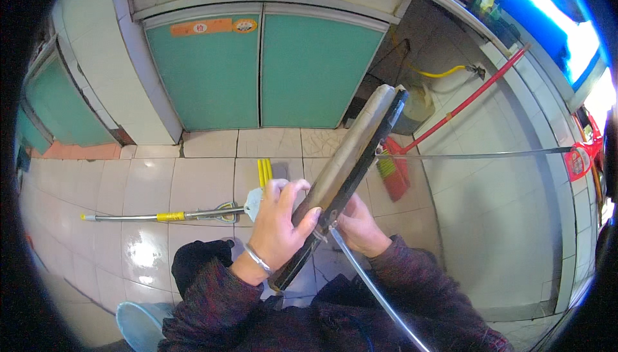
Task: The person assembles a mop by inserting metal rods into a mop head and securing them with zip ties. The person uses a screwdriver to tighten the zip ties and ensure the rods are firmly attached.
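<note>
Grasping the mop head (pixel 353 152) between thumb and curled fingers, your left hand (pixel 280 223) comes in from 7 o'clock, with a silver bracelet (pixel 257 259) around its wrist. Your right hand (pixel 362 228) comes in from 5 o'clock beside the joint; its fingers are partly hidden behind the black backing, so I cannot tell whether they are closed around anything. The mop head lies slantwise in front of you, just about the middle of your view, one end toward 1 o'clock and the other toward 7. From its joint a metal pole (pixel 373 284) slopes down toward 5 o'clock. Over at 9 o'clock, a silver-and-yellow pole (pixel 170 216) lies on the tiled floor (pixel 206 175). You have green cabinet doors (pixel 315 69) at 12 o'clock, a red broom (pixel 444 120) leaning at 2, and a pale blue bucket (pixel 138 326) at 8.
</note>
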A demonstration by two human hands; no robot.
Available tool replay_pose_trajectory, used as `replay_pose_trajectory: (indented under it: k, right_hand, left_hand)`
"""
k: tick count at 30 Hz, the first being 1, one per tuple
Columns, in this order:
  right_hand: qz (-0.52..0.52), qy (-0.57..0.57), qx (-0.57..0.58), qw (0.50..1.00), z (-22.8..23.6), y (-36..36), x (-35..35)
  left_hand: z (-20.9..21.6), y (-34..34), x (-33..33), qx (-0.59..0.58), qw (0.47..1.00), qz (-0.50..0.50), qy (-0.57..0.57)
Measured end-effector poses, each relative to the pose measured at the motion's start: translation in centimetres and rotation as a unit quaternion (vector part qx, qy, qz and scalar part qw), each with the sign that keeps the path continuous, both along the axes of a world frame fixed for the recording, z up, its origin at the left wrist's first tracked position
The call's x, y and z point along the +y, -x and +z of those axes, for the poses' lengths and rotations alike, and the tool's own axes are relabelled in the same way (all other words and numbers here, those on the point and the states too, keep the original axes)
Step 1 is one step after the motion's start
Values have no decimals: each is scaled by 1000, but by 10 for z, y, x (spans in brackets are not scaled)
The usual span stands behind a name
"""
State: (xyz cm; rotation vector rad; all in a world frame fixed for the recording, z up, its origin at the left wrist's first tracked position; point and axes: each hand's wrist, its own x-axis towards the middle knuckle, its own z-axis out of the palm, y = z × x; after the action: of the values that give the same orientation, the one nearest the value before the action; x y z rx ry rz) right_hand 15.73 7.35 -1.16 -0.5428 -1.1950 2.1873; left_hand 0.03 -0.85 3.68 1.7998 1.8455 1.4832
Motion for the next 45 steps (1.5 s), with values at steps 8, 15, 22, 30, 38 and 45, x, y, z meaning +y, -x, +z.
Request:
replay_pose_trajectory:
  k: [8, 15, 22, 30, 38, 45]
  right_hand:
    - [-15, -59, 50, 997, 2, -2, 1]
    - [-21, -82, 22, 996, 1, -12, 5]
    - [-33, -88, 11, 995, -1, -15, 7]
    - [-11, -89, -2, 996, 7, -13, 10]
    - [-26, -31, 8, 999, 4, -7, 10]
    - [-10, -36, -54, 998, -12, -12, 15]
  left_hand:
    - [1, 1, -4, 122, 984, -101, -83]
    - [17, 3, 4, 282, 946, -148, -63]
    - [10, -2, 8, 275, 951, -135, -48]
    - [-3, -7, 16, 104, 988, -112, 8]
    - [-9, 0, 19, -52, 990, -133, 6]
    - [-3, 8, 17, 41, 991, -128, -24]
